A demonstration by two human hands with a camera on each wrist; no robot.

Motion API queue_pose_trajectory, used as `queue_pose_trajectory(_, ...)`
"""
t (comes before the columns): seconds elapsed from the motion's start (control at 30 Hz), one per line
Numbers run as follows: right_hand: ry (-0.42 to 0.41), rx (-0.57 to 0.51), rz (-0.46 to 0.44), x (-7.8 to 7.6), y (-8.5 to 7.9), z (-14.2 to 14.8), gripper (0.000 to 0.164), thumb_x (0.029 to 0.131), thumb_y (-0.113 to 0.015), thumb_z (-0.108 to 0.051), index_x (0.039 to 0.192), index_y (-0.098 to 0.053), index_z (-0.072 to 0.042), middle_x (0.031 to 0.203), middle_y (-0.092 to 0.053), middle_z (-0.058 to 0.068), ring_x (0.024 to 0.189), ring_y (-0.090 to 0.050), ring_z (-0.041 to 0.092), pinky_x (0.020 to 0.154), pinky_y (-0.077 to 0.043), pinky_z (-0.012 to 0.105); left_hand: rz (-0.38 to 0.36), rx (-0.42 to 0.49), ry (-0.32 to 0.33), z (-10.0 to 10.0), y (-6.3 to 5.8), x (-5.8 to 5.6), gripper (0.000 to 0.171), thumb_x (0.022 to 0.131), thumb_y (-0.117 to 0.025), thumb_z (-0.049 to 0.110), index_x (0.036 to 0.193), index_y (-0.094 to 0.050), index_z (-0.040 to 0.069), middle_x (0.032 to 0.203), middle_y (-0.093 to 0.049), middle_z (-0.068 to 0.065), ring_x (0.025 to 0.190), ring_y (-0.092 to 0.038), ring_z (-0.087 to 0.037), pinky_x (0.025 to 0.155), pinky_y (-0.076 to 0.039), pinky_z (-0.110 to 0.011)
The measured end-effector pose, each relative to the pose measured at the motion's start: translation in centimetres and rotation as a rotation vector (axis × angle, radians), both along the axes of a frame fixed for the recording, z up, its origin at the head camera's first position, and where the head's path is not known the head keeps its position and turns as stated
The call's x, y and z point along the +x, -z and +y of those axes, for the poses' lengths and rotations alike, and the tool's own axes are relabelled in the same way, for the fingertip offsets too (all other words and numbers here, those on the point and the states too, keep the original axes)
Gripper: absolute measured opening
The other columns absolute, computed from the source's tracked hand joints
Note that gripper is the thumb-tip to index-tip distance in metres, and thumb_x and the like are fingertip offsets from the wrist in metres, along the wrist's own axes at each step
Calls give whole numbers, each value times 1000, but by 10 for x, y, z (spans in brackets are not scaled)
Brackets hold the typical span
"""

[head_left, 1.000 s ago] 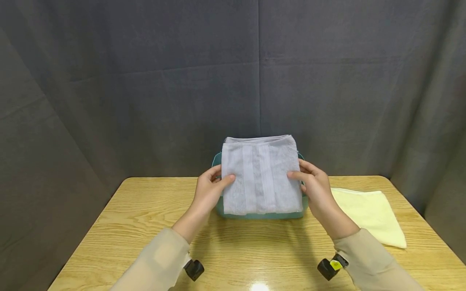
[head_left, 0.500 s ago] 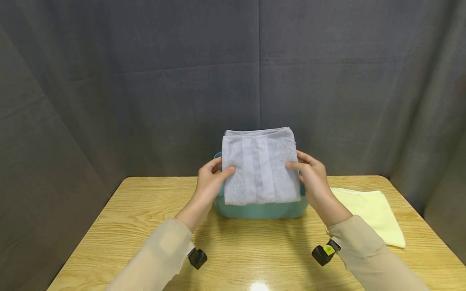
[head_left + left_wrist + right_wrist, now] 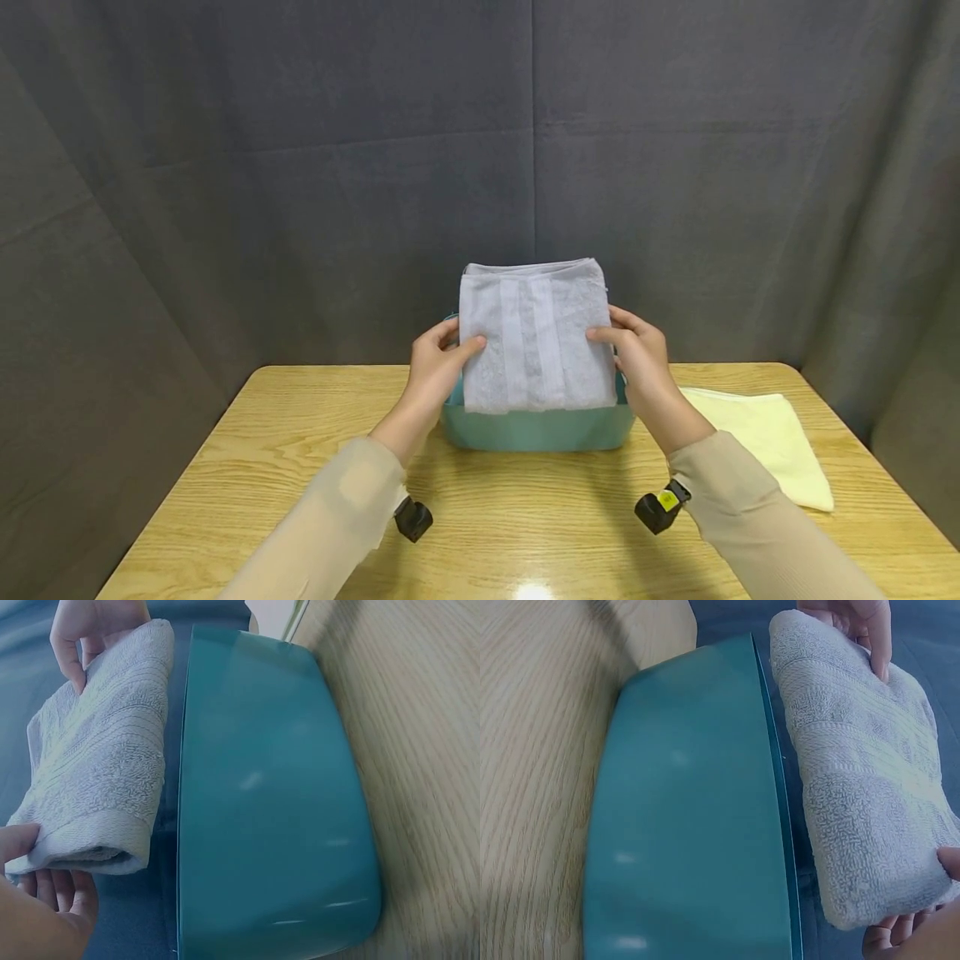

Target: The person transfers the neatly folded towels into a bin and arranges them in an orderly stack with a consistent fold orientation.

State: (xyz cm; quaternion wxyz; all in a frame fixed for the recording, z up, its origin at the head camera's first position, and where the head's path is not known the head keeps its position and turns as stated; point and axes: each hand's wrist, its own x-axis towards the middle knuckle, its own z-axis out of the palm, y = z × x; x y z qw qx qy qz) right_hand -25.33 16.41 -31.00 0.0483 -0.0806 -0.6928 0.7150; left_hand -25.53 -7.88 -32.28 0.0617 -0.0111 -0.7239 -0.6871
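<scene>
Both hands hold a folded grey towel [image 3: 536, 342] up over a teal bin [image 3: 536, 429]. The left hand [image 3: 435, 362] pinches its left edge, thumb on the front and fingers behind. On the opposite edge the right hand [image 3: 637, 354] grips in the same way. In the left wrist view the towel [image 3: 112, 742] is apart from the bin's wall [image 3: 270, 802], above its rim. The right wrist view also has a gap between the towel [image 3: 855, 765] and the bin [image 3: 690, 810]. What lies inside the bin is hidden.
A folded pale yellow towel [image 3: 765, 450] lies on the wooden table [image 3: 300, 458], right of the bin. Behind the table hangs a dark grey curtain [image 3: 375, 183].
Both hands have raised the grey towel, showing more of the bin's front. The rise slowed in the last half second. The yellow towel stays put.
</scene>
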Motion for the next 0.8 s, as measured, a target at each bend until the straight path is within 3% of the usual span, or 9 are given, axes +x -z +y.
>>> queue_pose_trajectory(0.57,61,39,-40,-18,3,-1,60,89,-65,-10,147,-48,-9,147,-47,8,121,-47,25,101,-39,40,-11,-37,-23,5,0,-17,45,92,-73,14,134,-61,7,127,-59,-9,110,-58,-26,92,-51,-37)
queue_pose_trajectory(0.8,63,71,-40,-24,6,-3,59,89,-65,-9,146,-49,-7,146,-47,10,124,-46,26,99,-39,39,-11,-54,-50,6,2,-26,43,91,-73,12,132,-62,4,125,-60,-12,105,-58,-26,88,-52,-36)
